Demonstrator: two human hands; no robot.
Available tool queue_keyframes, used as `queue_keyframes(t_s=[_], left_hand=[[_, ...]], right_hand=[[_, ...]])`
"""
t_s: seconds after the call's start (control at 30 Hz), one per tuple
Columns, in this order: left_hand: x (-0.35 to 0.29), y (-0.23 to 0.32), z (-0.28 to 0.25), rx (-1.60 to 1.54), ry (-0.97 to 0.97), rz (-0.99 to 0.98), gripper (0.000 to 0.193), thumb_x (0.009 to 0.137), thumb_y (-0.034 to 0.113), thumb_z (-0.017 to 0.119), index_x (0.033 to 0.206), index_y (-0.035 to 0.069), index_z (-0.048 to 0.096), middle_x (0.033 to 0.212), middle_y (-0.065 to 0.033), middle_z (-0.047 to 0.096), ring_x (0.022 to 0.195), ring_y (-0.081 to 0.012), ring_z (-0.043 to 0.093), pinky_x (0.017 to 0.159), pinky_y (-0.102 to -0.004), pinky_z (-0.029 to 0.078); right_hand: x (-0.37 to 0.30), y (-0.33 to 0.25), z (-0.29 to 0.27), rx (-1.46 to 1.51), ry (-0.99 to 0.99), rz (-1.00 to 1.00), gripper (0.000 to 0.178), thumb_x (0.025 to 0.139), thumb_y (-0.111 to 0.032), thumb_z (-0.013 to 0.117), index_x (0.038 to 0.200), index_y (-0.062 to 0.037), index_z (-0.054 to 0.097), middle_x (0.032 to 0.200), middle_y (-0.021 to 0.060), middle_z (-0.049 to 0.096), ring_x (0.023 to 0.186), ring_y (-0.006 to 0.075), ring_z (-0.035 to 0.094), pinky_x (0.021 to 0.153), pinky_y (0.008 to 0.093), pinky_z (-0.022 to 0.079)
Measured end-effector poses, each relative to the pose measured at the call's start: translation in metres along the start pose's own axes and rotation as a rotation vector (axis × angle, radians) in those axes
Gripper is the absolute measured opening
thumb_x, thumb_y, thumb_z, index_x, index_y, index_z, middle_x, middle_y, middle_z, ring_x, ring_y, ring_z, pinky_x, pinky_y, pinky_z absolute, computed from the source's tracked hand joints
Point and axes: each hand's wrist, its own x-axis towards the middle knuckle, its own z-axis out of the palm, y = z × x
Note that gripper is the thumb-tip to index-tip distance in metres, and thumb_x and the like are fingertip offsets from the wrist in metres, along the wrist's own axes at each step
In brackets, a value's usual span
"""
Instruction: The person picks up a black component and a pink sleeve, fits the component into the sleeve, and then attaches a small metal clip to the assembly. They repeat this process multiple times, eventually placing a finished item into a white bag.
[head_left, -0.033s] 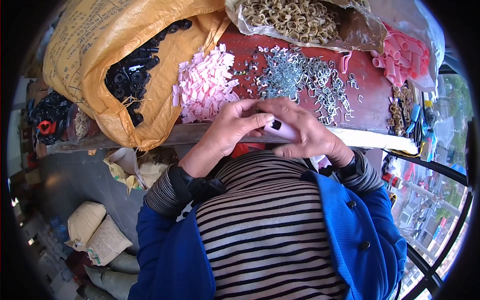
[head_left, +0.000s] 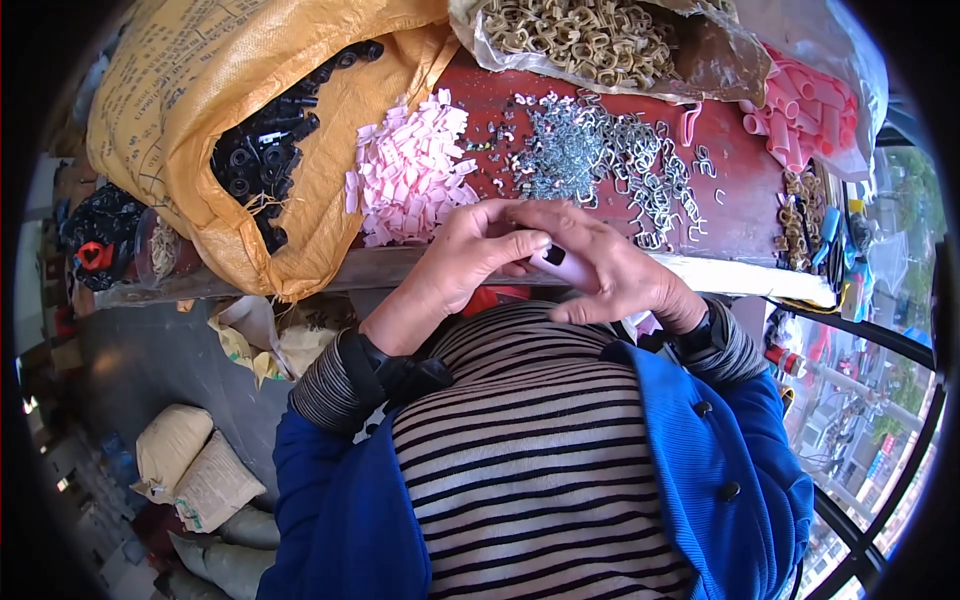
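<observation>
Over the bench's front edge, both hands meet around a pale pink tube with a dark rectangular slot near one end. My left hand pinches that end, thumb lying beside the slot. From the other side, my right hand wraps the tube's body, its fingers bent over the top and its thumb below. Whatever is between the left fingertips is hidden. Just beyond the hands lie a heap of small pale pink plastic pieces, a pile of small silvery metal parts and loose bent metal hooks.
An orange woven sack holding black plastic parts lies open at left. Across the red bench stand a bag of brass-coloured rings and a bag of pink tubes. Filled sacks rest on the floor.
My right hand's fingers have shifted slightly over the tube, covering a little more of it. The left hand looks the same.
</observation>
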Motion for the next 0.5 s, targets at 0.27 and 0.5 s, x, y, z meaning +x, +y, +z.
queue_keyframes(t_s=[0.27, 0.5], left_hand=[[-0.004, 0.000, 0.015, -0.092, -0.122, 0.093, 0.038, 0.069, 0.006, 0.065, 0.102, -0.003, 0.049, 0.093, -0.0062, 0.054, 0.083, -0.0122, 0.053, 0.073, -0.0233, 0.045], [0.001, -0.012, 0.020, -0.109, -0.124, 0.009, 0.043, 0.069, 0.005, 0.064, 0.106, -0.004, 0.044, 0.094, -0.0066, 0.053, 0.087, -0.0132, 0.052, 0.075, -0.0238, 0.045]], right_hand=[[-0.008, 0.007, 0.001, 0.028, -0.008, -0.191, 0.075, 0.055, -0.042, 0.068, 0.109, 0.0046, 0.044, 0.102, 0.0164, 0.050, 0.097, 0.0285, 0.049, 0.085, 0.0369, 0.037], [-0.015, 0.006, -0.001, 0.039, 0.113, -0.156, 0.065, 0.058, -0.042, 0.068, 0.100, 0.0038, 0.049, 0.094, 0.0152, 0.053, 0.087, 0.0263, 0.053, 0.080, 0.0352, 0.040]])
